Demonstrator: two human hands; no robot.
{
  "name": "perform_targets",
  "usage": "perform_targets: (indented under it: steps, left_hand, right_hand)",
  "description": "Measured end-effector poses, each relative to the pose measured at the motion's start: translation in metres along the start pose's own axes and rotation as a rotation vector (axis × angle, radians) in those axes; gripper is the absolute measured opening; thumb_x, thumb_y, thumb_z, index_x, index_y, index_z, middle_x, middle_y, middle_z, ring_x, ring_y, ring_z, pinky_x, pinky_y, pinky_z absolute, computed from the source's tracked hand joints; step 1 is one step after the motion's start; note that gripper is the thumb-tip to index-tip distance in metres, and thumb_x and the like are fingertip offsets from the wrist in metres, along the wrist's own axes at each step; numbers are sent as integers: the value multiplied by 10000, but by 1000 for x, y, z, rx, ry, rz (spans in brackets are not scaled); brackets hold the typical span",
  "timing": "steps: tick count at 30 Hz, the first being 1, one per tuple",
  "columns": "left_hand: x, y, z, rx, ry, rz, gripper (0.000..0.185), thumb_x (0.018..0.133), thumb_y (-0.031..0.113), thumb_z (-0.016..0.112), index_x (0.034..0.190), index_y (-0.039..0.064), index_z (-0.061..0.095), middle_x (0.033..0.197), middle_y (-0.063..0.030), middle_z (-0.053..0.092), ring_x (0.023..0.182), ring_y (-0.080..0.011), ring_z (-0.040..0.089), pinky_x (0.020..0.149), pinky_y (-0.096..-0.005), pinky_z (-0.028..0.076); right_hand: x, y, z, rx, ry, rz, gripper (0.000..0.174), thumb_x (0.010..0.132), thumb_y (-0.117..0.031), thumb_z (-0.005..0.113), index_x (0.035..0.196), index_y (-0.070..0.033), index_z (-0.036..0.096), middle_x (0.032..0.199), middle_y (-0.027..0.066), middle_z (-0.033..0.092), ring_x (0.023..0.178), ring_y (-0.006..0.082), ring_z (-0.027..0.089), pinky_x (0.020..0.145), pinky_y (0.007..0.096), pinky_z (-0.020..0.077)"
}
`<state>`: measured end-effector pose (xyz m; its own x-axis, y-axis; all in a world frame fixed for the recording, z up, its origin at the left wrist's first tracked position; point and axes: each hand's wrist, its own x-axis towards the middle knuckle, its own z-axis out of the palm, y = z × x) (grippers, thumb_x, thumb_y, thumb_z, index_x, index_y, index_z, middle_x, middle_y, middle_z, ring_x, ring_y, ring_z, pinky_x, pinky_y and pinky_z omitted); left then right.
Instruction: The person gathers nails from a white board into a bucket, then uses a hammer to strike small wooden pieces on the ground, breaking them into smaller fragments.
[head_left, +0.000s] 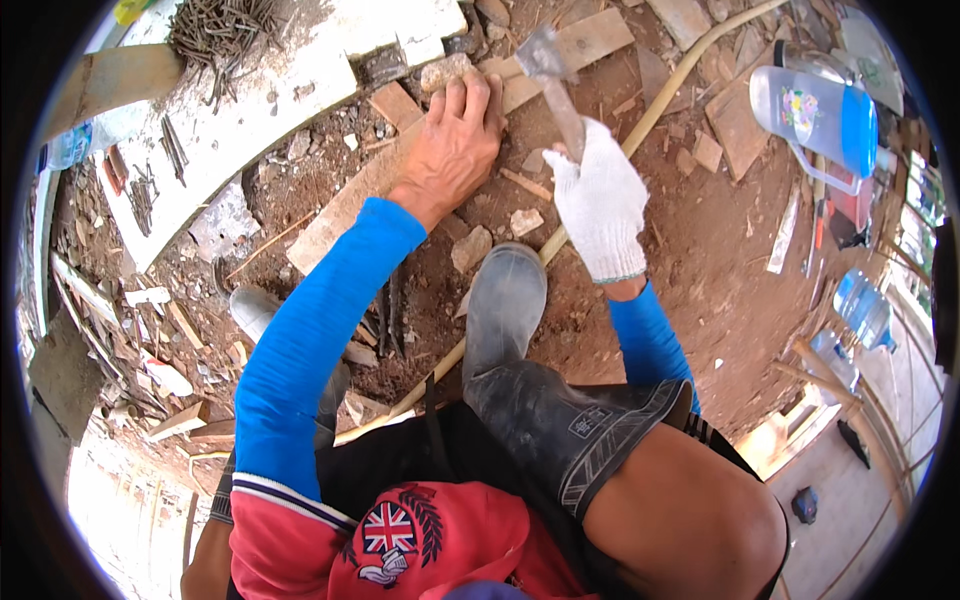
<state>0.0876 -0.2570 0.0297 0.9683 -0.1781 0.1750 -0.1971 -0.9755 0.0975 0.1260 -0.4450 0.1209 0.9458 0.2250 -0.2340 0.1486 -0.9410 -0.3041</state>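
My bare left hand rests on a long wooden board, its fingers curled over a stone or brick piece; whether it grips the piece, I cannot tell. In a white knitted glove, my right hand is closed around the wooden handle of a hammer. The hammer's head, slightly blurred, is raised up and to the right of my left hand. A second plank lies beyond, under the hammer head. Blue sleeves cover both forearms.
A pile of rusty nails lies on a white board at upper left. A yellowish hose crosses the dirt beside my rubber boot. A plastic jug and water bottles stand or lie at right, with wood scraps around.
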Motion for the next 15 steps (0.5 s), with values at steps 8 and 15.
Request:
perform_targets:
  steps: [8,15]
  left_hand:
    - [-9,-1,4,-55,58,-20,565,1104,225,611,1543,-116,510,1427,-295,549,1276,-415,597,1111,-479,528]
    - [-3,1,1,-84,65,-34,543,1095,232,635,1522,-93,550,1404,-286,563,1275,-418,599,1097,-483,535]
  right_hand:
    - [-10,-2,-8,65,102,-162,456,1020,-302,775,1349,-14,644,1053,218,756,895,356,791,701,425,629]
    - [-3,-3,-5,149,4,-49,425,998,-255,782,1339,-29,666,1034,175,797,941,333,791,782,441,607]
